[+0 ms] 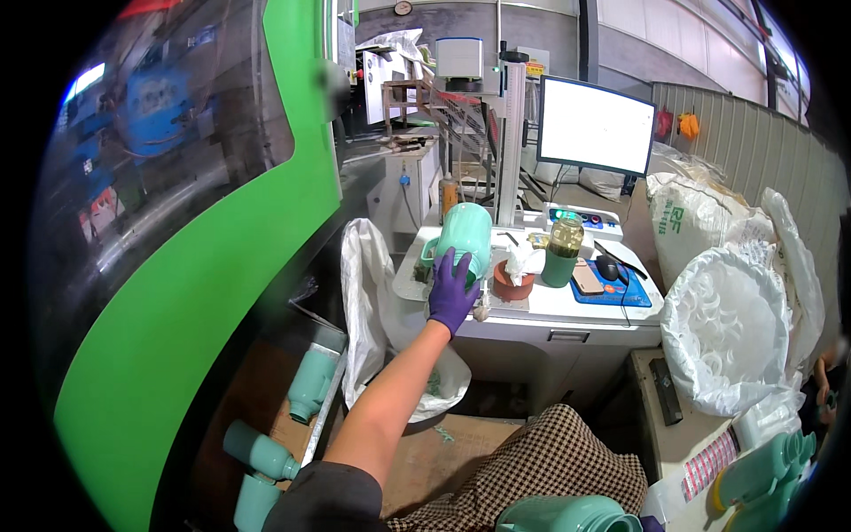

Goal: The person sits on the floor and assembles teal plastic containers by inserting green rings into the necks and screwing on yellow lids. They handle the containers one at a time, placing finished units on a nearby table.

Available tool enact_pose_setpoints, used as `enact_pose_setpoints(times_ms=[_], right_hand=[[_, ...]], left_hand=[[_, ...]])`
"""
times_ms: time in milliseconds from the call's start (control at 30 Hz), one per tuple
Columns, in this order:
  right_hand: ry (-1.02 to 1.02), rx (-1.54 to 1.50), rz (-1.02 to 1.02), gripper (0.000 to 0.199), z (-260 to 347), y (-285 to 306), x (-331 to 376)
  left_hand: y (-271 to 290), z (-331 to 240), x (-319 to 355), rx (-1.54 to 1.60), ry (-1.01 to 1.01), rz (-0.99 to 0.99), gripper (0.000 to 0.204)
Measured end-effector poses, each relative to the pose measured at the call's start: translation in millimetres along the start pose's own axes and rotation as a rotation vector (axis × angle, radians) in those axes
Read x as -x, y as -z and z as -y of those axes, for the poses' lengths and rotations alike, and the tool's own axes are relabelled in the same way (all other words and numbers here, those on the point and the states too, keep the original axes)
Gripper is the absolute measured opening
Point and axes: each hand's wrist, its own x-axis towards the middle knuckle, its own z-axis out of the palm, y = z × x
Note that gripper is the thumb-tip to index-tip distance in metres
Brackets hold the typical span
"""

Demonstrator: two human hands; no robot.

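My left hand (452, 288), in a purple glove, reaches forward to a mint-green plastic jug (465, 232) that stands on the left part of a white desk (567, 310). The fingers spread around the jug's lower side, beside its handle. My bare forearm runs up from the lower edge over my checked lap. Another mint-green jug-like part (567, 516) lies at the bottom edge by my lap. My right hand is out of sight.
On the desk stand a lit monitor (596, 124), a glass jar of dark liquid (565, 251), a mouse (607, 266), a phone (587, 279) and a brown bowl with tissue (514, 282). A white sack (368, 301) hangs left; green fittings (310, 381) lie below; bulky white bags (727, 328) sit right.
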Motion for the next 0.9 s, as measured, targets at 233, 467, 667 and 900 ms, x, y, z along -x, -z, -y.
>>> enact_pose_setpoints(times_ms=[233,467,667,900], right_hand=[[0.03,0.024,-0.005,0.029,-2.8,-8.0,-12.5],[-0.085,-0.053,0.098,0.074,13.3,-55.2,-44.7],[-0.055,0.054,-0.048,0.064,14.0,-9.2,0.7],[-0.964,1.245,0.147,0.025,202.5,190.6,171.6]], left_hand=[[41.0,-61.4,-7.1,-0.111,0.067,0.082,0.086],[203.3,-227.6,54.3,1.025,-0.494,1.371,0.139],[191.4,-252.2,53.4,0.991,-0.42,1.258,0.074],[113.1,-172.4,62.2,0.95,0.175,1.336,0.054]])
